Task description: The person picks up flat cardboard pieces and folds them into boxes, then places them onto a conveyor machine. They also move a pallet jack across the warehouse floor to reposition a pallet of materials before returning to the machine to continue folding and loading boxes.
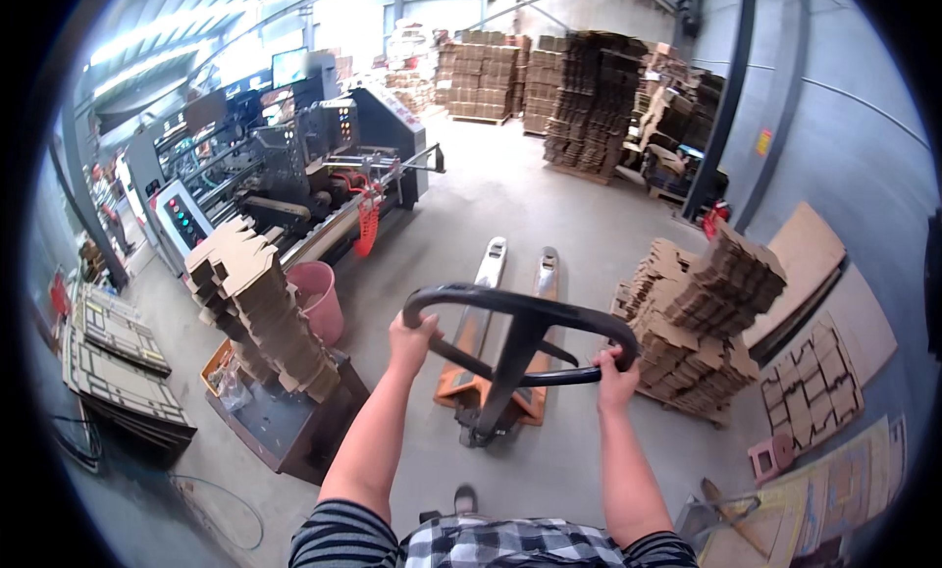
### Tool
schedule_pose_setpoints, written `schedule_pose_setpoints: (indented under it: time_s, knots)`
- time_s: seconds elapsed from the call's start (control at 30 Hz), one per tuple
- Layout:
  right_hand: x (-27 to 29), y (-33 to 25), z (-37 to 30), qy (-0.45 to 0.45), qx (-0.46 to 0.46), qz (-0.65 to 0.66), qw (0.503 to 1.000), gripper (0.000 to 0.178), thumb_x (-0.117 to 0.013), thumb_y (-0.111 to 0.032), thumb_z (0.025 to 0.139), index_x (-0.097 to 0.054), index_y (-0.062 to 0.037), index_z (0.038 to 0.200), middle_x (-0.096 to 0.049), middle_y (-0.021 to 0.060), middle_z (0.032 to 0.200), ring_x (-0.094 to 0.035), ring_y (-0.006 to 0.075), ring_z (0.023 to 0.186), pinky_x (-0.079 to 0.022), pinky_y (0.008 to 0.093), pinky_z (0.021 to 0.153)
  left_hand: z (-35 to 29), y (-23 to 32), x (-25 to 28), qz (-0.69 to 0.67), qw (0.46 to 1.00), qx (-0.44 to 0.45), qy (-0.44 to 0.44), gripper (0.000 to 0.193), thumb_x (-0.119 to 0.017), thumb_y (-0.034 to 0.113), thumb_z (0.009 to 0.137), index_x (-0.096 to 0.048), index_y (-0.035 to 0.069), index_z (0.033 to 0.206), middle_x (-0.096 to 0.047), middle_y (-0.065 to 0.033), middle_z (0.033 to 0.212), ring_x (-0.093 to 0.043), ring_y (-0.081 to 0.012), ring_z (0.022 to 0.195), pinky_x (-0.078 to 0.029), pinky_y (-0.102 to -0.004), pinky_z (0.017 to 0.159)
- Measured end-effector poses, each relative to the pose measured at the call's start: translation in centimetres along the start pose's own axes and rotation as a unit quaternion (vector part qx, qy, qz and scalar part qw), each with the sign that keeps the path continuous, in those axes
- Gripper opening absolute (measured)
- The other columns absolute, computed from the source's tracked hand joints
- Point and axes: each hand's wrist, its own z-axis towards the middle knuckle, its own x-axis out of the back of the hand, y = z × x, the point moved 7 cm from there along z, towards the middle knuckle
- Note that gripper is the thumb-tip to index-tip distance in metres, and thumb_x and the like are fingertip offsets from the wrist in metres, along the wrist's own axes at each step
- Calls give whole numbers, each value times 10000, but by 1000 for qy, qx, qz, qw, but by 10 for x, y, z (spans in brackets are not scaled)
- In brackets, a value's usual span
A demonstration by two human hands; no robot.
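Orange paint covers the base of a hand pallet jack [457,382] standing on the floor [481,190] at the centre, its forks [488,269] pointing toward twelve o'clock. Both hands are clamped on its black loop handle [481,293], well apart: the left hand [412,339] grips the loop's nine-o'clock side, the right hand [615,374] its four-o'clock side. At eight o'clock, a dark desk [306,431] carries a tall stack of die-cut cardboard blanks [263,303]; a pink bin [319,308] stands just beside it, toward nine. Machinery with lit buttons [294,151] occupies ten o'clock. Another blank pile [687,357] sits past the right hand, near three, a pink stool [770,457] at four, and pallet-borne cardboard piles [589,107] between twelve and one.
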Motion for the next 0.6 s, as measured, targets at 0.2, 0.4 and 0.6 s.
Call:
schedule_pose_setpoints:
  time_s: [0.2,0.4,0.6]
  knots:
    - [-86,44,125,-17,0,-113,993,146,-630,-7,816,-503,-36,881,-557,49,807,-597,142,715,-491,276,677,216,-75,-80,-19,1000,-19,-16,148,-637,43,788,-491,32,768,-564,-55,625,-598,-156,532,-488,-278,513]
    - [-116,131,332,-31,10,-167,985,126,-600,-50,840,-498,-18,907,-593,74,785,-593,156,711,-482,277,693,385,-137,-206,-24,998,13,-59,173,-668,70,763,-502,24,780,-570,-54,608,-592,-138,524,-467,-271,493]
    - [-153,234,553,-41,0,-117,992,104,-579,-48,853,-489,-38,905,-585,78,748,-586,171,653,-474,300,653,538,-198,-313,12,998,-12,-67,206,-692,136,743,-553,8,826,-571,-48,626,-577,-129,527,-487,-296,524]
